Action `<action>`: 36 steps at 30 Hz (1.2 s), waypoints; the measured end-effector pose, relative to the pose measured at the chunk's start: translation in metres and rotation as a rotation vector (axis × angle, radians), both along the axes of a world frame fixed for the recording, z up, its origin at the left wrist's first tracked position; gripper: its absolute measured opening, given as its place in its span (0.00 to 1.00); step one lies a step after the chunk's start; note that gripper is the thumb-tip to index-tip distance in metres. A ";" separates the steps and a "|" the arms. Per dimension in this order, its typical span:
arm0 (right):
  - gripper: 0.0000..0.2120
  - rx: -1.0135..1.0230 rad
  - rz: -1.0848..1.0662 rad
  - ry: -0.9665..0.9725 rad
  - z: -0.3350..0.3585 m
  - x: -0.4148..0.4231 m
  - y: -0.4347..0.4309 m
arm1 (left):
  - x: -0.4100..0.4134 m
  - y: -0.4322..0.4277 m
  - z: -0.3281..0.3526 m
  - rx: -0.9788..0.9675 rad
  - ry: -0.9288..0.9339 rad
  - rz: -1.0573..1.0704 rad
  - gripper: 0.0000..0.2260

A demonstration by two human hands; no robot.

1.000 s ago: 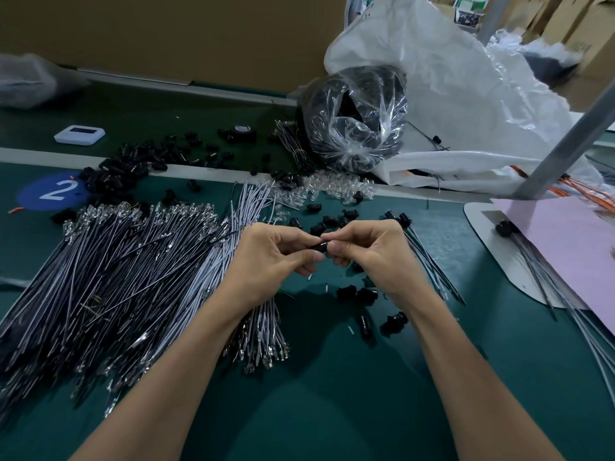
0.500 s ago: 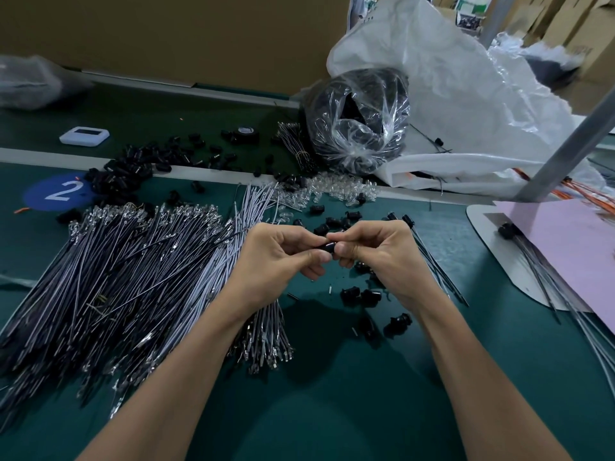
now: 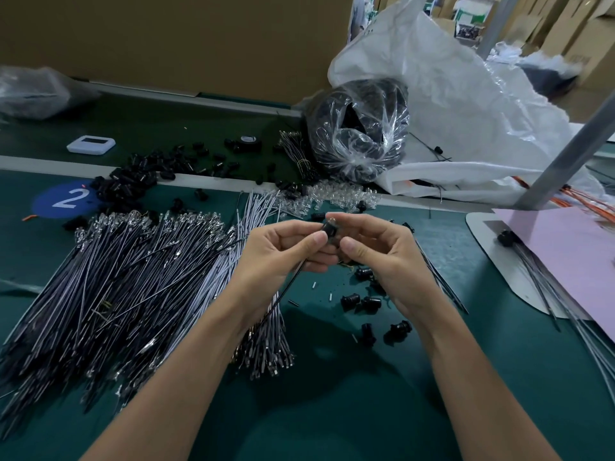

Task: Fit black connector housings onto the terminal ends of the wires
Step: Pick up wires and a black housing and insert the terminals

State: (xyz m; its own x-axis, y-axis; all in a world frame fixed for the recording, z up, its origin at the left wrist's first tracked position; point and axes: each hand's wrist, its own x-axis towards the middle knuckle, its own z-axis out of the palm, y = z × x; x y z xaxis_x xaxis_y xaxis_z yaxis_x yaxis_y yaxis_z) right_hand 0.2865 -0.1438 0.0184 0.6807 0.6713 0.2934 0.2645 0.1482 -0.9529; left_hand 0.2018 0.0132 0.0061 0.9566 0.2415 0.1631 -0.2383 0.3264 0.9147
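Observation:
My left hand (image 3: 283, 251) and my right hand (image 3: 382, 257) meet above the green table, palms turned up toward me. Between their fingertips sits one black connector housing (image 3: 329, 231). A thin dark wire (image 3: 289, 286) runs from the housing down past my left palm; my left thumb and fingers pinch it there. My right forefinger and thumb pinch the housing's right side. Loose black housings (image 3: 361, 302) lie on the mat under my right hand. A big fan of grey wires (image 3: 116, 287) with metal terminals lies to the left.
More black housings (image 3: 133, 181) are heaped at the back left by a blue "2" mark (image 3: 66, 199). A clear bag of black parts (image 3: 359, 131) and white plastic sheeting (image 3: 466, 104) stand behind. Clear small parts (image 3: 332, 197) lie behind my hands. Finished wires (image 3: 549, 294) lie by a pink sheet (image 3: 572, 257) on the right.
Both hands have rolled palm-up and lifted slightly, so the housing and the wire hanging from it now show between the fingertips. Before, the knuckles covered them.

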 end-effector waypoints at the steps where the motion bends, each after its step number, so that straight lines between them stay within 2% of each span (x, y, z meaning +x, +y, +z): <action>1: 0.15 -0.004 -0.004 -0.002 0.000 -0.001 0.002 | 0.000 0.000 0.000 -0.005 0.003 -0.003 0.07; 6: 0.14 0.026 -0.094 -0.053 -0.002 -0.008 0.009 | -0.002 0.001 0.002 -0.009 0.030 -0.032 0.08; 11: 0.08 0.085 -0.263 -0.163 -0.007 -0.015 0.014 | -0.002 -0.004 0.000 0.016 0.031 -0.036 0.05; 17: 0.09 0.113 -0.227 -0.107 -0.007 -0.015 0.016 | -0.002 -0.006 0.001 -0.015 0.014 -0.025 0.05; 22: 0.04 0.156 -0.126 0.031 0.000 -0.008 0.010 | -0.002 -0.007 0.005 -0.027 0.007 -0.057 0.12; 25: 0.06 0.422 -0.050 0.306 0.015 0.004 -0.009 | -0.002 0.000 0.005 -0.027 0.047 0.096 0.16; 28: 0.07 0.604 -0.188 0.437 0.025 0.015 -0.030 | -0.001 0.008 0.004 -0.091 0.043 0.293 0.15; 30: 0.09 0.534 -0.399 0.427 0.027 0.022 -0.039 | -0.001 0.011 0.003 -0.106 0.045 0.366 0.16; 32: 0.10 0.372 -0.596 0.346 0.027 0.030 -0.045 | 0.000 0.012 0.001 -0.086 0.069 0.395 0.16; 34: 0.10 0.239 -0.704 0.276 0.027 0.035 -0.046 | 0.002 0.011 0.000 -0.045 0.097 0.374 0.17; 36: 0.09 0.225 -0.700 0.297 0.027 0.035 -0.045 | 0.003 0.010 -0.003 0.163 0.098 0.334 0.15</action>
State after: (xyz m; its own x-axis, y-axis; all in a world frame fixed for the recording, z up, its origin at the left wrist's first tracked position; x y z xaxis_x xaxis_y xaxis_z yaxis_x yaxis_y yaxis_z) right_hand 0.3219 -0.1890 0.0459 0.9938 0.0044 0.1107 0.1065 0.2392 -0.9651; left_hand 0.2048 0.0228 0.0036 0.8424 0.5213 0.1368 -0.2160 0.0941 0.9718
